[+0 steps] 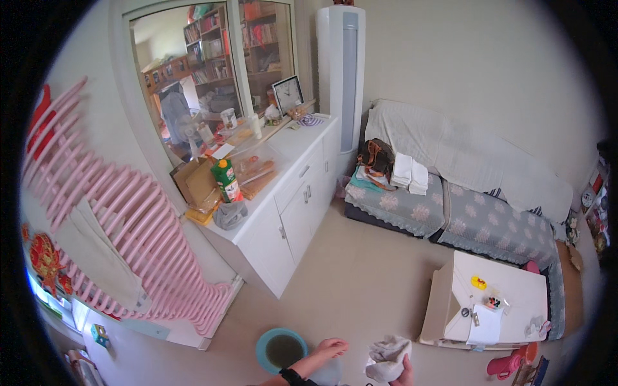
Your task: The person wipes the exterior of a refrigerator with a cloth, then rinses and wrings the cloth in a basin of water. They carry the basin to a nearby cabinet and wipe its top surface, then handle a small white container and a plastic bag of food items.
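Note:
My right hand (404, 374) grips a bunched, off-white cloth (386, 359) at the bottom of the view. To its left, my left hand (333, 346) hangs in the air with loosely bent fingers and nothing visible in it. A dark band circles that wrist. Beside and partly behind my left forearm, a light-blue basin (261, 348) stands on the floor with murky, dark water (286, 351) in it. A pale grey-blue thing (328, 374) shows below the left forearm; what it is cannot be made out.
A white cabinet (263, 231) bears a juice carton (226, 181), boxes and bags. Pink radiator tubes (145, 207) line the left wall. Right of me stands a low table (521, 294) with paper and small items, a pink bottle (502, 365) beside it. Folded white cloths (409, 173) lie on the sofa (502, 217).

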Action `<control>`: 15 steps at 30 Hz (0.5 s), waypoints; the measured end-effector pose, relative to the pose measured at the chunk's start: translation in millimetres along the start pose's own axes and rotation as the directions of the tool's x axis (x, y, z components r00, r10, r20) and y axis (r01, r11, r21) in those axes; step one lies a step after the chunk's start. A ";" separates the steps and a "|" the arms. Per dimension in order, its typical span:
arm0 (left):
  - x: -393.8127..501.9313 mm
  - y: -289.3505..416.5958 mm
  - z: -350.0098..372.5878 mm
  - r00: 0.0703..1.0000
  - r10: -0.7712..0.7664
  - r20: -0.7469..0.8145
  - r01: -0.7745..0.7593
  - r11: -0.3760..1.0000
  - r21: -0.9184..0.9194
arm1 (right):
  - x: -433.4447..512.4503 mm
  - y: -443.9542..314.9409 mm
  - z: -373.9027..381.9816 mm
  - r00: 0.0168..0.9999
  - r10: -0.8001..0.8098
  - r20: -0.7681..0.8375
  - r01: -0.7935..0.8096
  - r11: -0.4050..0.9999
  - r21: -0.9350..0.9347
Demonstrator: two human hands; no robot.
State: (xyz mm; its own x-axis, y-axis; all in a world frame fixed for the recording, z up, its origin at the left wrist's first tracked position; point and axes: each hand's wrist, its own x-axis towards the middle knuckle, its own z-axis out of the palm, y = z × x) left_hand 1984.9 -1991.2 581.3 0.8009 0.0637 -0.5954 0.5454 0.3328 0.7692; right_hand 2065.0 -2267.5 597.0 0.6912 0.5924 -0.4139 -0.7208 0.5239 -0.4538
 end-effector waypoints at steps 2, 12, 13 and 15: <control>13.7 9.9 -17.8 0.996 -0.007 -0.087 0.004 1.000 -0.028 | 8.1 -24.6 -0.8 0.997 -0.079 0.015 0.080 0.996 -0.048; 80.1 89.5 -108.4 0.923 -0.006 -0.384 -0.067 0.982 -0.177 | 132.9 -123.9 53.9 0.970 -0.173 -0.172 0.162 0.984 -0.077; 88.3 101.0 -121.0 0.915 0.006 -0.403 -0.097 0.974 -0.204 | 158.0 -132.0 61.6 0.983 -0.156 -0.099 0.150 0.986 -0.067; 104.4 127.9 -144.5 0.890 0.065 -0.451 -0.168 0.967 -0.191 | 219.2 -139.3 79.1 0.989 -0.136 0.051 0.138 0.990 -0.035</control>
State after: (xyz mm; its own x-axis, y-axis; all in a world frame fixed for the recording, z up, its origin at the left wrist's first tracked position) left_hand 2102.5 -1806.1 584.0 0.6373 0.5024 -0.5844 0.3459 0.4912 0.7994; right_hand 2312.8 -2162.2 631.9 0.7793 0.5461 -0.3073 -0.6162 0.5790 -0.5339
